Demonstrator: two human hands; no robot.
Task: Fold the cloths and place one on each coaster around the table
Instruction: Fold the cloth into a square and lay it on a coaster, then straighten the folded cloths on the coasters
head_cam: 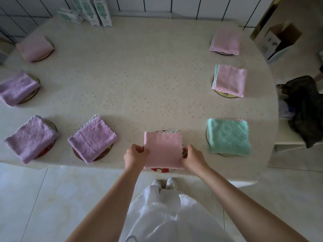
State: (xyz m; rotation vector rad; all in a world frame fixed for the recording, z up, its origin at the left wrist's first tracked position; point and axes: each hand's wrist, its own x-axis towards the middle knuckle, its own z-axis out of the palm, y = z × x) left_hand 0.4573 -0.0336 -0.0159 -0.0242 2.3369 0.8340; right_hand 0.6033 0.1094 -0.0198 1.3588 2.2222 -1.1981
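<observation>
The person stands at the near edge of the table [139,75], both arms stretched forward. The left hand [135,157] is curled closed on the left edge of a folded pink cloth [163,151], and the right hand [192,158] pinches its right edge the same way, fingers tucked under. The cloth lies flat over a coaster [160,170] whose red and white rim peeps out at the front, right by the table edge.

7 more folded cloths sit around the table, each on its own coaster. To the right is a green cloth [229,137], beyond it a pink one [229,80] and another pink one [226,41] at the far corner. To the left lie 2 purple cloths [92,138] [32,138] side by side, a third purple cloth [18,88] farther back, and a blurred pink cloth [35,48] at the far left.

White and green cartons [97,11] stand at the far edge near the tiled wall. Off the right side a dark garment [304,109] is heaped beside the table, with an open cardboard box [277,41] behind it.
</observation>
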